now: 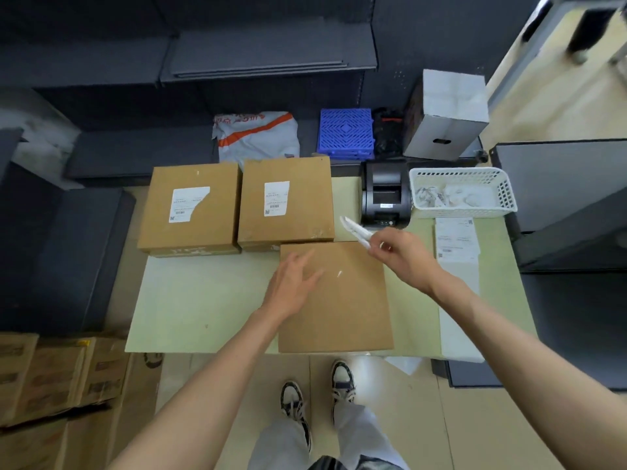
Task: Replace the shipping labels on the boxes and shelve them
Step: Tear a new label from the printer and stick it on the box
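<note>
Now we pinch peeled label in right hand, left hand flat, fingers straight, on bare box; next, we judge, scrap goes to basket at two o'clock.

Even overhead light, dim dark shelving, wide-angle edge warp, slight motion blur.

Bare forearms, grey trousers, sneakers (black-white).

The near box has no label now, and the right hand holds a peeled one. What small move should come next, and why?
Probably drop the crumpled old label, pinched by the right hand, into the white basket, which already holds paper scraps. The near box is bare under the open left hand, and fresh labels lie beside it.
</note>
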